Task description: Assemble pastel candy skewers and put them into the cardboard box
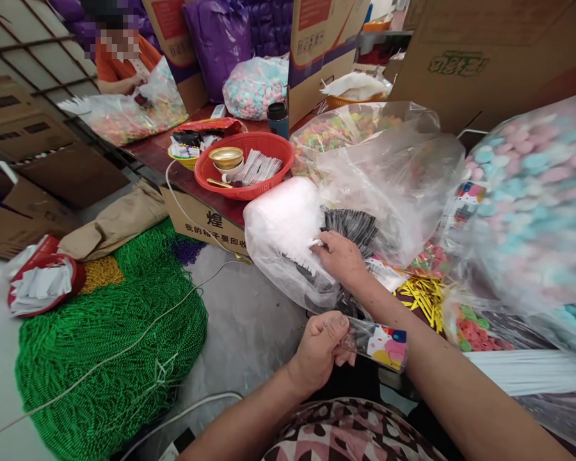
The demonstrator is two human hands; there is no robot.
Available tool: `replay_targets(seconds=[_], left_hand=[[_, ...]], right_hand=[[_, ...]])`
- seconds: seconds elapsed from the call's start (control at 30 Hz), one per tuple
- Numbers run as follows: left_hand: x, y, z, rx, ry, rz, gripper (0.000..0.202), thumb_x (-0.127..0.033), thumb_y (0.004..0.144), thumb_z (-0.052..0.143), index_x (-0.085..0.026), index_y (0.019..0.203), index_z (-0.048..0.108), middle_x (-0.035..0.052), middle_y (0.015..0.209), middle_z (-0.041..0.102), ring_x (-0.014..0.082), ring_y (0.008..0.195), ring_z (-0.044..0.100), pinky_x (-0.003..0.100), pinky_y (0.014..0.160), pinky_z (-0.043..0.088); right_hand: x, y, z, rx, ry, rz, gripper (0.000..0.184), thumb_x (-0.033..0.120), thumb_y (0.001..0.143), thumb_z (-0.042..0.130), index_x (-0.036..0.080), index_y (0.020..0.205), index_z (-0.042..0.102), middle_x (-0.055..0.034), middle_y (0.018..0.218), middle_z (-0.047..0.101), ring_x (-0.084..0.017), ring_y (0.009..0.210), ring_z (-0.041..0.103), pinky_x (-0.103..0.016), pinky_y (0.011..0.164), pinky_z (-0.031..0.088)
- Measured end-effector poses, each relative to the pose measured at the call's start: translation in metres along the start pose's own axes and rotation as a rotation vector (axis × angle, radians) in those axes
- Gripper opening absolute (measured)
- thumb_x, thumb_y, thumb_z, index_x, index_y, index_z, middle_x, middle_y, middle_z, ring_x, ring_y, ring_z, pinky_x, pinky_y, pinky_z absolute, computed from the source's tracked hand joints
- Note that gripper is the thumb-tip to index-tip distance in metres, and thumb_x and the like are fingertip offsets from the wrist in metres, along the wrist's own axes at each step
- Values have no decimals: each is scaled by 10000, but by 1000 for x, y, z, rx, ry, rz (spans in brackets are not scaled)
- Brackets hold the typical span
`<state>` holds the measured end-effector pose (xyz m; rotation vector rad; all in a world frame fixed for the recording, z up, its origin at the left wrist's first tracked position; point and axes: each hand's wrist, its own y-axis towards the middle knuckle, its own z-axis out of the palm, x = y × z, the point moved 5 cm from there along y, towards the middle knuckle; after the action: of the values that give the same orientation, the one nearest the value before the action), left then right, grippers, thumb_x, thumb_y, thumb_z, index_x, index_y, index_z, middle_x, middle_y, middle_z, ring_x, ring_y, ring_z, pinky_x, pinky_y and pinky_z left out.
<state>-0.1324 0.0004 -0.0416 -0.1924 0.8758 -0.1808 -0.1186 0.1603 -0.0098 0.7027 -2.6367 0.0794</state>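
Note:
My left hand (320,349) is closed around one end of a small clear plastic bag (386,346) printed with colourful dots. The printed end points right, below my right forearm. My right hand (342,256) reaches to the edge of a large clear bag (285,214) full of white packets. Its thumb and fingers pinch a small white packet (317,242), whose details are too small to make out. Just behind that hand lies a fanned stack of dark grey strips (350,224). Gold twist ties (425,301) lie right of my right forearm.
A red basket (204,173) holds a gold bowl and packets. Bags of ring candies (360,125) and pink and blue candies (542,192) crowd the right. Green bead strings (120,346) cover the floor left. Another person (129,61) sits across the table.

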Motion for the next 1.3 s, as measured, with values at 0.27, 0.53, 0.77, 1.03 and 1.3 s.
replay_targets(seconds=[0.27,0.53,0.77,1.03,1.3], left_hand=[[-10,4,0,-17,-73,25,507,-554,780,677,-165,557,442,-55,418,413,40,337,341,193,387,320],[-9,6,9,-16,-124,67,485,-522,812,655,-181,568,411,-102,390,265,40,319,279,207,411,400],[-1,3,12,-33,-112,77,440,-482,838,641,-184,594,428,-110,399,230,49,321,282,213,421,417],[-1,4,30,-28,-49,78,448,-477,852,629,-190,589,408,-112,403,219,48,327,273,216,425,408],[17,16,58,29,128,35,419,-521,791,693,-177,635,511,-112,389,285,45,334,297,214,432,391]], right_hand=[[-10,0,-3,78,-159,134,423,379,1009,342,115,1053,670,-178,937,740,-266,895,703,-325,756,459],[-1,-4,6,110,-156,87,366,322,1012,326,135,1120,621,-184,1013,733,-288,988,701,-348,818,483],[-13,-6,0,127,11,62,278,157,940,424,127,1100,649,-156,1056,733,-245,998,683,-295,836,457],[-40,-37,-53,-81,404,143,339,276,895,521,158,1180,661,-25,826,738,-149,737,656,-244,694,477],[-109,-166,-97,-494,972,368,385,519,843,622,194,639,602,69,429,443,-85,428,401,-226,471,331]])
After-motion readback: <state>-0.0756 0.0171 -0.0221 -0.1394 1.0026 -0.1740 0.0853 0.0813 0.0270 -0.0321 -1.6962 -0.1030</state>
